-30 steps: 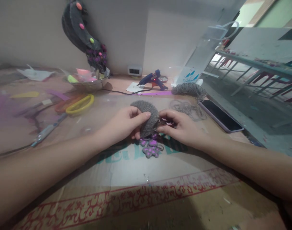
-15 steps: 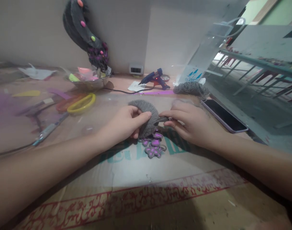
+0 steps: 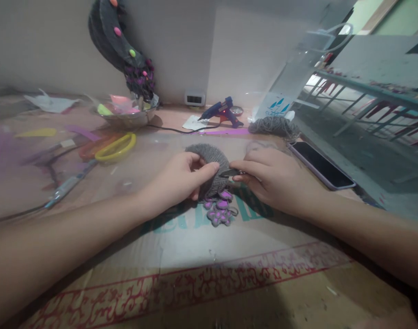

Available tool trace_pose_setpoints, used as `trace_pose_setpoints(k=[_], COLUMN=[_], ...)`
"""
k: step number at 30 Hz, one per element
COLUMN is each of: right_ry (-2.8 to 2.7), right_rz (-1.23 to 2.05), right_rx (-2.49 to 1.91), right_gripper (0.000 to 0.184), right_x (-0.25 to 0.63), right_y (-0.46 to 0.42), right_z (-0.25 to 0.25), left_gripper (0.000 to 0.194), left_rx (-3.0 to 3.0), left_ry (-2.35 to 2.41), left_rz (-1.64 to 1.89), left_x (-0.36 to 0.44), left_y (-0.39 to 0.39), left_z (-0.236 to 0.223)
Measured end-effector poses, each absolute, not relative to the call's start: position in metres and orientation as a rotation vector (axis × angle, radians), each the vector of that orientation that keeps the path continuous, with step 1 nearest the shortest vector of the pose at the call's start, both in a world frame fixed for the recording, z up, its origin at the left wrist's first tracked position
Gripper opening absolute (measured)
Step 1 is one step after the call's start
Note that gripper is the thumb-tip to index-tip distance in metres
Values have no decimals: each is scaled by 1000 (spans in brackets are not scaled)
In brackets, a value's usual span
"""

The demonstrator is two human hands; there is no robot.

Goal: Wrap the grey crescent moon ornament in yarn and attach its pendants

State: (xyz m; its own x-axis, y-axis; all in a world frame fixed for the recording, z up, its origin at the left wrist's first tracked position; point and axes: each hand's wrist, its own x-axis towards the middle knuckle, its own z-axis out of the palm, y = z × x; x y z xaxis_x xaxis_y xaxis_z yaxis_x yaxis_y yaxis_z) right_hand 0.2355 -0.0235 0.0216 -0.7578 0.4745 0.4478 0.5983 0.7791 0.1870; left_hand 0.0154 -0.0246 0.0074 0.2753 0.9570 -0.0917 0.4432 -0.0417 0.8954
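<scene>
A crescent wrapped in grey yarn (image 3: 209, 157) is gripped along its left side by my left hand (image 3: 184, 176), whose thumb presses on its face. Purple flowers edged in grey (image 3: 221, 214) hang from its lower end, against the cardboard. On the right, my right hand (image 3: 270, 176) pinches a small dark pointed tool (image 3: 229, 173) between thumb and fingers. The tool's tip lies at the crescent's right edge, over the yarn; its other end is hidden in my fingers.
Behind my hands lie a blue glue gun (image 3: 222, 113) with its red light on, a small clock (image 3: 195, 98) and a grey yarn bundle (image 3: 274, 128). A phone (image 3: 322, 165) lies to the right. Yellow-handled scissors (image 3: 116, 147) and a bowl (image 3: 128, 119) stand left, below a larger decorated crescent (image 3: 108, 41).
The tool in my right hand now shows its tip more plainly, over the crescent's face. My left thumb and the crescent have shifted slightly right.
</scene>
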Motion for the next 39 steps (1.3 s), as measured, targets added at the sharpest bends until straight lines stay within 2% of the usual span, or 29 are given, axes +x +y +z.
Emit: trace_pose_setpoints(k=[13, 21, 26, 34, 39], right_ry=[-2600, -2586, -2528, -2233, -2088], right_rz=[-551, -453, -254, 225, 579], right_rx=[-748, -779, -907, -1086, -1079], right_gripper=[29, 30, 31, 26, 32], right_x=[236, 236, 238, 236, 231], right_y=[-22, -24, -22, -15, -20], right_z=[20, 20, 16, 2, 8], left_gripper=[33, 32, 34, 39, 38], left_rx=[1631, 1638, 1625, 1606, 1615], left_ry=[1323, 1315, 1286, 1257, 1244], left_rz=[708, 709, 725, 767, 775], left_x=[16, 15, 14, 11, 13], left_y=[-24, -25, -21, -17, -19], left_z=[8, 8, 5, 1, 3])
